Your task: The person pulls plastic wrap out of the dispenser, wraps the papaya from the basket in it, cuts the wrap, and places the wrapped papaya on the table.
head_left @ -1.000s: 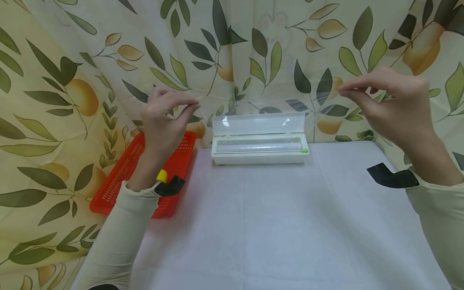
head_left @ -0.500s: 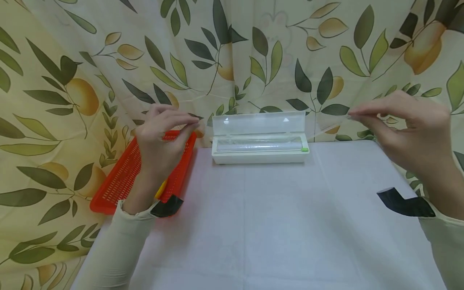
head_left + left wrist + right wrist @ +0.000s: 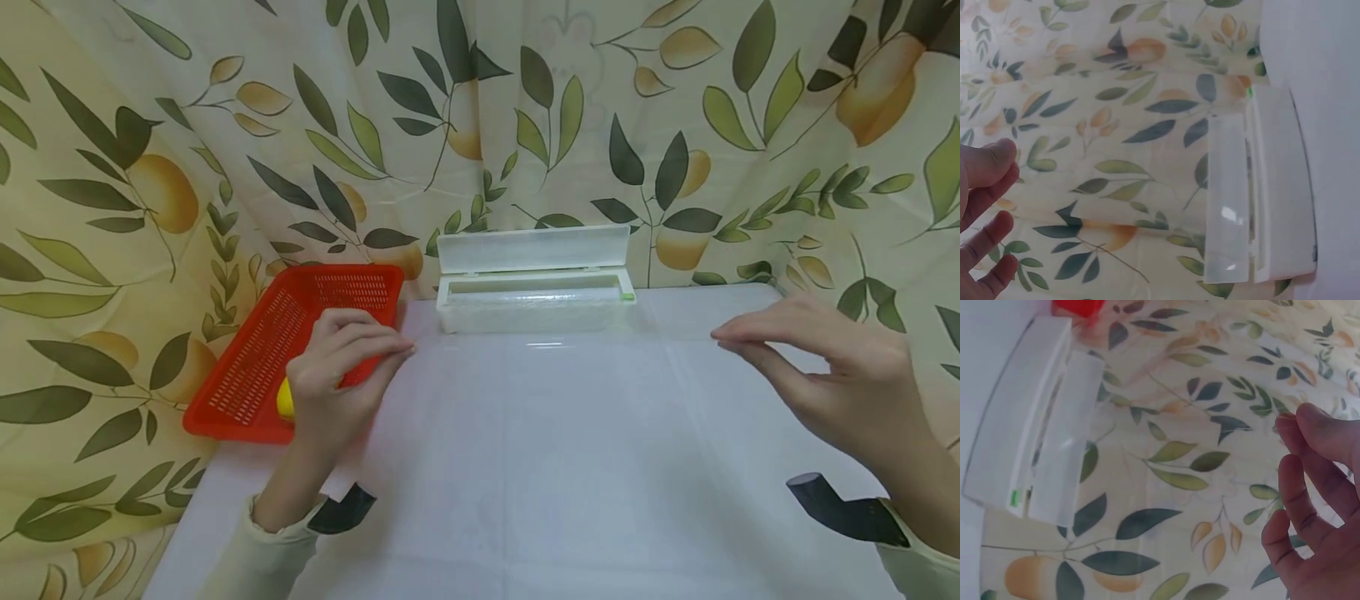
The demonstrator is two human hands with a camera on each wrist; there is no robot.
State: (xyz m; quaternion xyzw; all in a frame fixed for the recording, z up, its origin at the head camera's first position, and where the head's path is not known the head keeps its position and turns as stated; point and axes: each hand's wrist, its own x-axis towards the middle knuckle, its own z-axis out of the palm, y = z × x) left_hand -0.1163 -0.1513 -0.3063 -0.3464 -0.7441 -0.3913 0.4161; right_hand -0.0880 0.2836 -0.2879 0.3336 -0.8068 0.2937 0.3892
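In the head view, my left hand (image 3: 341, 383) and right hand (image 3: 840, 371) are raised wide apart, each pinching with thumb and forefinger a corner of a clear sheet of cling film (image 3: 550, 344). The sheet is nearly invisible, showing mostly as glints between the hands. Behind it, a white cling film dispenser box (image 3: 536, 318) stands at the table's far edge with its lid (image 3: 532, 250) up. A roll (image 3: 536, 296) lies inside. Both wrist views show the thumb and forefinger together, with the other fingers loosely bent; the left wrist view also has the dispenser box (image 3: 1285, 187).
A red perforated basket (image 3: 247, 350) stands at the table's left, partly behind my left hand, with a yellow item (image 3: 285, 400) in it. A leaf-and-fruit patterned curtain (image 3: 540, 125) hangs behind and left of the white-covered table (image 3: 570, 483).
Both hands have come down in the head view, from curtain height to over the table, still pinching the film. Its glint now lies in front of the box. The basket shows more fully.
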